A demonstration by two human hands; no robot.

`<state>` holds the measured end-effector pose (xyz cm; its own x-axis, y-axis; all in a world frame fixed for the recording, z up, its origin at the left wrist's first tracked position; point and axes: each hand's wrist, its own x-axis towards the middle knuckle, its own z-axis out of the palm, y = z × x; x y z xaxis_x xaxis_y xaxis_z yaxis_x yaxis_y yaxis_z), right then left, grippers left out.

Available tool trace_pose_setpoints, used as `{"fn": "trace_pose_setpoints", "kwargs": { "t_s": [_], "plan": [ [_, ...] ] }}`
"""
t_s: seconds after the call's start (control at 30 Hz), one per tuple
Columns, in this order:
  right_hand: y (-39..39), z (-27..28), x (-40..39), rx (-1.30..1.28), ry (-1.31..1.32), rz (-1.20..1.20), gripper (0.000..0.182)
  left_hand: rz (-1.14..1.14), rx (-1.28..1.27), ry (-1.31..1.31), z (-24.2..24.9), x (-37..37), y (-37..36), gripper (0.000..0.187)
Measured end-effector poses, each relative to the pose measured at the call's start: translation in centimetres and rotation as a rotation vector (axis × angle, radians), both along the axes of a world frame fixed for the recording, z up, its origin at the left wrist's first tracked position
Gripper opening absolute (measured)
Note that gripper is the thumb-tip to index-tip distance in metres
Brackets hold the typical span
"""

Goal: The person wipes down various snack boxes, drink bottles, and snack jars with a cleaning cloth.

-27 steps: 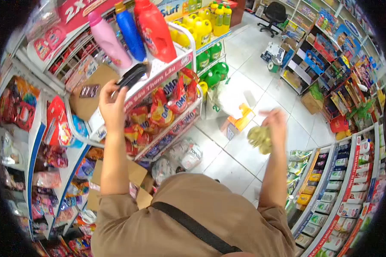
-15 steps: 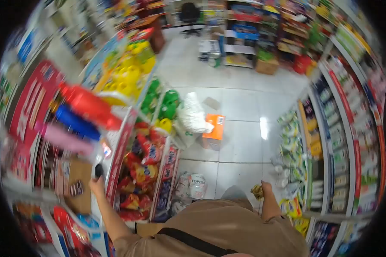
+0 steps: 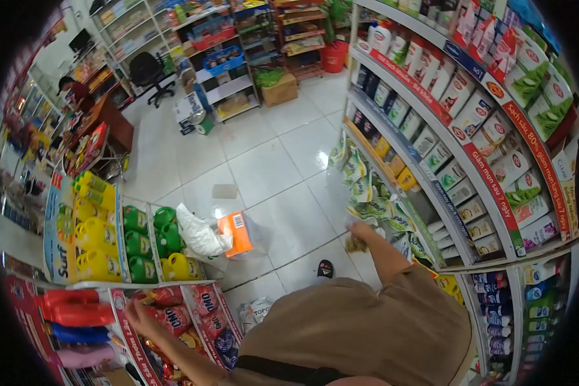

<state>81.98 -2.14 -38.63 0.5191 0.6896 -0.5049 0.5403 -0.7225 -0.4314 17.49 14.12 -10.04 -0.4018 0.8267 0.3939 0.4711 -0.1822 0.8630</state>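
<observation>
My left hand (image 3: 137, 315) is over the shelf edge, between red bottles (image 3: 80, 314) and red OMO bags (image 3: 174, 320). It looks empty, its fingers loosely apart, though slightly blurred. Below the red bottles lie a blue bottle (image 3: 80, 333) and a pink one (image 3: 87, 356) on the same shelf. My right hand (image 3: 361, 233) is closed on a crumpled yellow-brown cloth (image 3: 354, 244), which hangs below the fingers. Green-and-white pouches (image 3: 373, 196) stand on the low shelf beside that hand.
Tall shelves of bottles (image 3: 457, 116) line the right. An orange box (image 3: 236, 235) and a white bag (image 3: 201, 233) stand on the tiled floor near yellow jugs (image 3: 100, 238) and green jugs (image 3: 137, 244). Farther back are an office chair (image 3: 147, 71) and a seated person (image 3: 76, 93).
My view has swung right. The left hand has come away from the black-capped bottle toward the OMO bags. My right hand has reached forward, carrying the cloth beside the pouches.
</observation>
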Motion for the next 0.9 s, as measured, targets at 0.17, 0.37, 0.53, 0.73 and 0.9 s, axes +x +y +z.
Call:
{"fn": "trace_pose_setpoints", "kwargs": {
  "t_s": [0.17, 0.37, 0.53, 0.73, 0.9],
  "plan": [
    [3.6, 12.4, 6.2, 0.308, 0.273, -0.321, 0.042, -1.278, -0.049, -0.337, 9.0, 26.8, -1.6, 0.025],
    [1.3, 11.8, 11.3, 0.647, 0.446, -0.626, 0.022, -2.550, 0.150, 0.135, 17.0, 42.2, -1.1, 0.022],
    [0.7, 12.6, 15.5, 0.799, 0.310, -0.748, 0.017, -2.508, 0.389, 0.172, 15.2, 48.6, 3.2, 0.009],
    [5.9, 17.5, 22.7, 0.908, 0.219, -0.828, 0.017, -2.450, 0.484, 0.214, 11.6, 54.3, 11.9, 0.014],
    [12.9, 14.3, 27.5, 1.049, 0.186, -0.872, 0.021, -2.238, 0.482, 0.432, 9.2, 56.2, 23.9, 0.020]
  ]
}}
